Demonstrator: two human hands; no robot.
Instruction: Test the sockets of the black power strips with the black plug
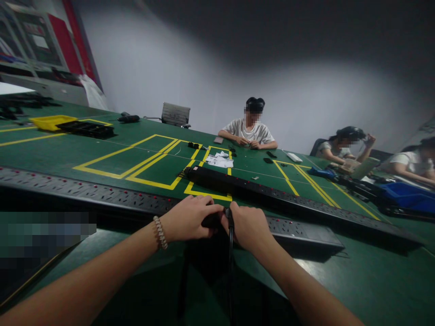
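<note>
Just in front of me, my left hand (192, 218) is closed round a small black piece (210, 220), mostly covered by the fingers, so its kind is unclear. My right hand (248, 224) touches the left and grips a black cable (231, 253) near its upper end. From there the cable hangs down toward the bottom of the view. Behind both hands lies a long black power strip (112, 194) with rows of sockets and red dots. A second long power strip (285, 199) lies slantwise beyond it, to the right.
The green table (142, 154) bears yellow tape outlines. White papers (220, 160), a yellow tray (50, 122), a black tray (86, 129) and a blue bin (408, 194) are on it. One person (249, 131) sits opposite; two others sit at the right.
</note>
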